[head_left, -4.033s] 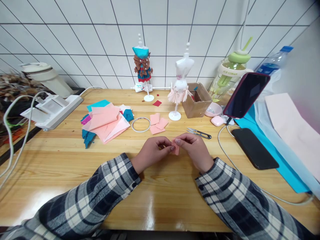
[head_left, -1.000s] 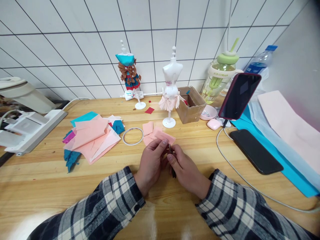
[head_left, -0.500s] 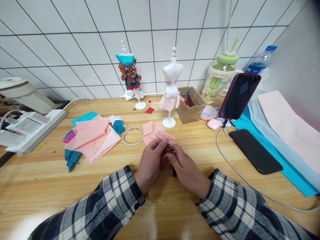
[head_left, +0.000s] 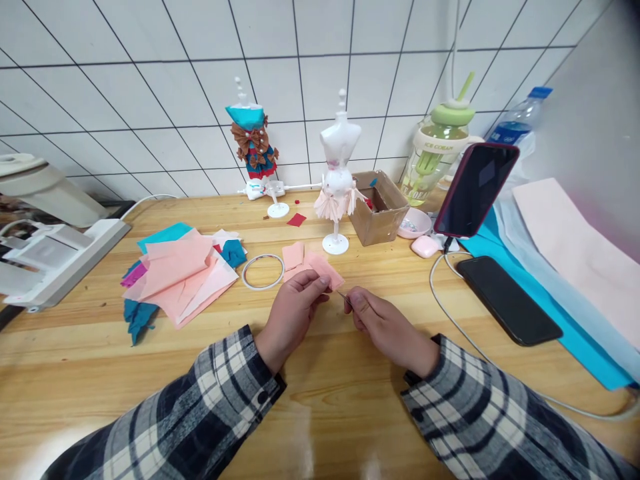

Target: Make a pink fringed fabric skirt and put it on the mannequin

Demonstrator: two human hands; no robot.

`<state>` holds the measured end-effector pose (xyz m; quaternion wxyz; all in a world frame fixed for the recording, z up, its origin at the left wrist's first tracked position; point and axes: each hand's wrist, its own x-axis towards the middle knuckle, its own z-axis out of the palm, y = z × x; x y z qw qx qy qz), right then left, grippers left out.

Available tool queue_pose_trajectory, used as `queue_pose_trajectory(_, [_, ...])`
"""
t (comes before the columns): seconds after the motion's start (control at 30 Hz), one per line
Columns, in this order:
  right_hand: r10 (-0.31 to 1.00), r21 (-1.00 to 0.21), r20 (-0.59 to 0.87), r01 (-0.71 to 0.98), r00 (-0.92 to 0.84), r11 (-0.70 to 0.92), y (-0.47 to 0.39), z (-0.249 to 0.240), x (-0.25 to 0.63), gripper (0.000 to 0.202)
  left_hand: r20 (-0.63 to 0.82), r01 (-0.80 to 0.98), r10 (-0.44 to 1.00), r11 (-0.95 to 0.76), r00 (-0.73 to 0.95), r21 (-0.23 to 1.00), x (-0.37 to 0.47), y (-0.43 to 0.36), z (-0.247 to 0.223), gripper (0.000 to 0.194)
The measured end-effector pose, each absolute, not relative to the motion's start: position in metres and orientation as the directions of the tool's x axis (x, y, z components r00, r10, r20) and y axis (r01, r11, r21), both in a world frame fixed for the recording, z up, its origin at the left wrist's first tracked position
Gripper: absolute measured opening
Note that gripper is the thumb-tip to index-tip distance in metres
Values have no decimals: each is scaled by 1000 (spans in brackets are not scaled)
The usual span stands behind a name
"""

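Near the middle of the table, my left hand [head_left: 290, 317] is closed, thumb against fingers, on a small piece of pink crepe paper [head_left: 327, 267]. Just to its right, my right hand [head_left: 383, 321] grips dark, thin tweezers [head_left: 344, 296], their tip pointing left toward the paper. Most of the tweezers is hidden inside the fist. Behind the left hand lie more small pink pieces [head_left: 293, 255]. Farther back stands a white mini dress form [head_left: 341, 141] wearing a pleated pink paper skirt [head_left: 334, 203].
Left of the hands are a white ring [head_left: 243, 277] and a pile of coloured paper [head_left: 177, 267]. A second dress form [head_left: 251, 133], a cardboard box [head_left: 375, 223] and a green-lidded bottle [head_left: 435, 157] line the back. Phones [head_left: 509, 300], a cable and paper sheets [head_left: 575, 227] occupy the right.
My right hand has drawn away to the right from my left hand, and the tweezers now lie lower, pointing left. My left hand keeps its pinch. The view has shifted slightly.
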<state>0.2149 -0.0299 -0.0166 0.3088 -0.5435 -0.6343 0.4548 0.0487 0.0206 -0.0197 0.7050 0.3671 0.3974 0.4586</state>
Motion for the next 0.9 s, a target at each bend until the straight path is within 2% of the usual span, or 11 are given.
queue_pose_trajectory(0.47, [971,-884,-109,468,-215,5,-28,-18,212,44,-132,-131,945,178,300,975,46,18,-27,18])
queue_pose_trajectory(0.9, [960,-884,-160,467,-229,-35,-28,-16,214,45,-133,-154,952,181,276,971,47,18,-28,20])
